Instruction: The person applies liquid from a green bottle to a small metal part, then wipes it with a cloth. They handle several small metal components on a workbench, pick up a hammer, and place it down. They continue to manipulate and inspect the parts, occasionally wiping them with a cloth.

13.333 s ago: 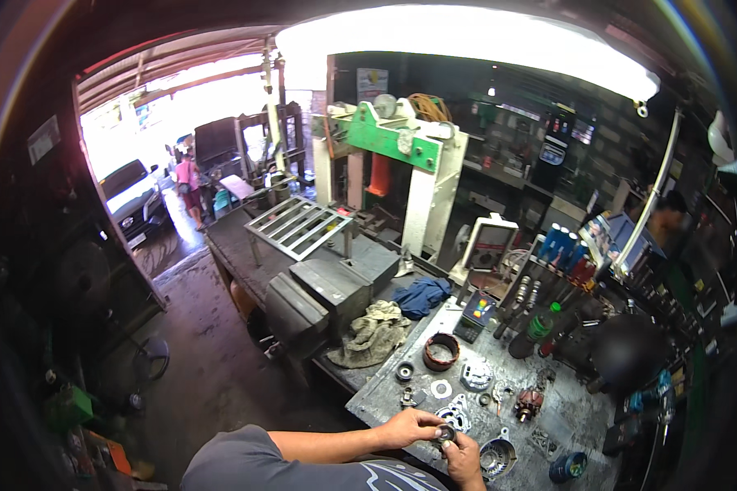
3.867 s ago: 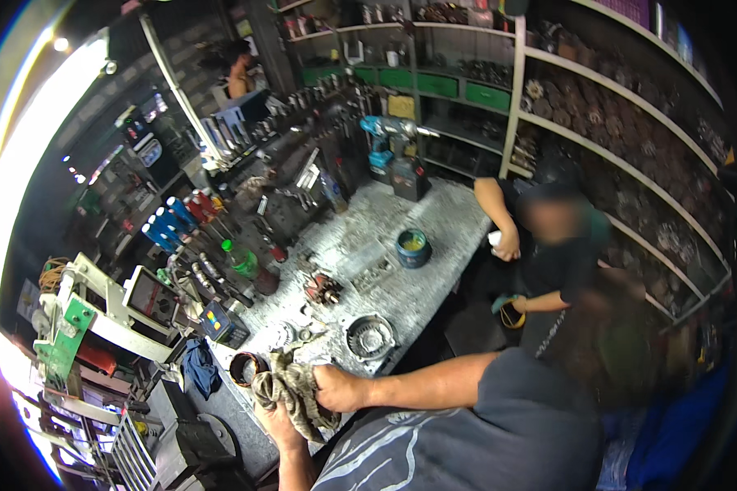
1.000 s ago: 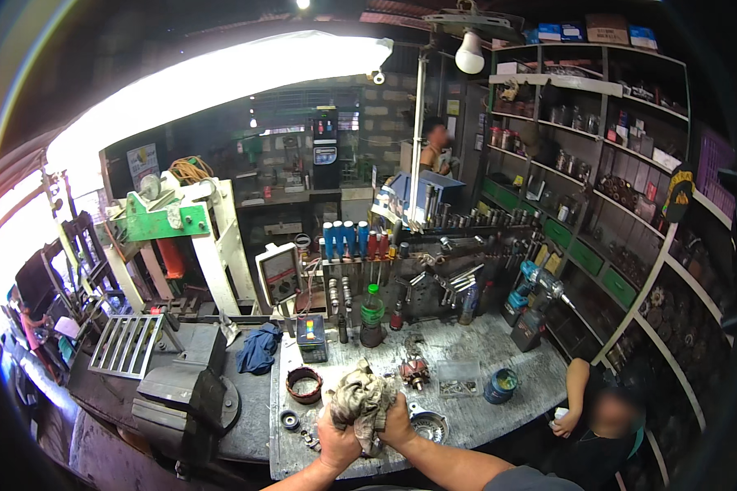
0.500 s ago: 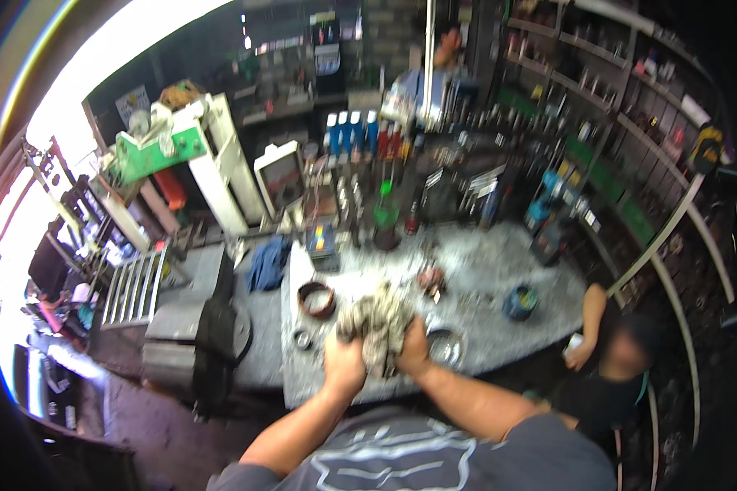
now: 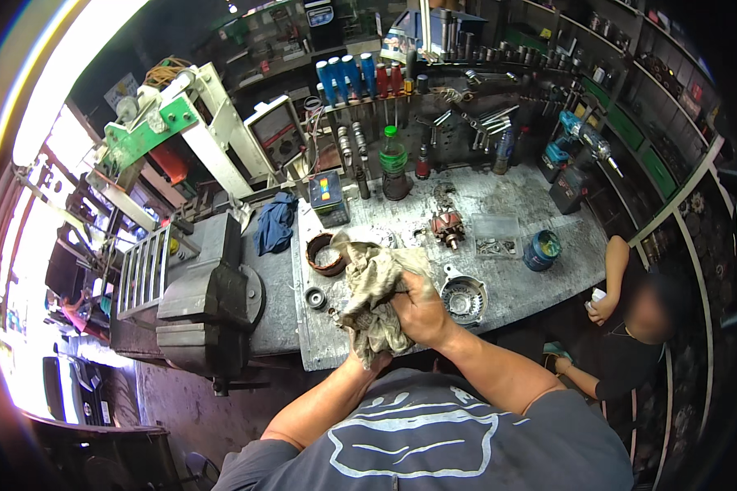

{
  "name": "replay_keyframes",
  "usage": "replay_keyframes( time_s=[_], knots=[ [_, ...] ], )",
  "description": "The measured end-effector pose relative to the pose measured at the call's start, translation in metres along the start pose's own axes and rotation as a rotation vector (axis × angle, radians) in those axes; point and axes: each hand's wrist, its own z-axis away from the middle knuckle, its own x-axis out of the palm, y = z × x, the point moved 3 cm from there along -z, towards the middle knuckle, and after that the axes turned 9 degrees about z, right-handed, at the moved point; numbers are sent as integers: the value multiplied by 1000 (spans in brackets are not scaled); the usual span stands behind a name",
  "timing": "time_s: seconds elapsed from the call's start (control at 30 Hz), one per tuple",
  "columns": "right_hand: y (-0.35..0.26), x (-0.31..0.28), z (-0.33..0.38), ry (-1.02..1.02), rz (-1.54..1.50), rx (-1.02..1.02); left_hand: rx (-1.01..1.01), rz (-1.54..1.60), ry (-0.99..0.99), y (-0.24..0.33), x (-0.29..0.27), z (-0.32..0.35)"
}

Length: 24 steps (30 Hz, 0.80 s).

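As the right hand [image 5: 422, 313] pinches a stained, crumpled cream rag [image 5: 370, 282], lying lengthwise near to far, loose end nearest, the mostly covered left hand [image 5: 372, 361] hides its grip.

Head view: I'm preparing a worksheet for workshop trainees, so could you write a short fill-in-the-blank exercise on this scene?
1. The person's ____ hand shows more clearly around the crumpled cloth than the other one.
2. The upright bottle on the workbench has a ____ cap.
3. In the picture, the reddish rotor lies to the ____ of the clear tray.

Missing words: right; green; left.
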Motion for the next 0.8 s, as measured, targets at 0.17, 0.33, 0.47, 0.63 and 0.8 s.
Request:
replay_keyframes(
  time_s=[0.17, 0.33, 0.47, 0.63, 0.8],
  knots=[
    [52, -2, -1, 272, -705, 463, -12, -3, -182, 7, 21, 12],
    [44, -16, 13, 296, -468, 467, 23, 145, -214, 37, 28, 8],
    [-11, -28, 15, 104, -188, 135, 172, 23, -201, 41, 15, 8],
    [-17, 7, 7, 13, 285, -90, 16, 184, -247, 11, 6, 14],
    [20, 10, -4, 87, -46, 166, 146, -20, -172, 22, -9, 20]
  ],
)
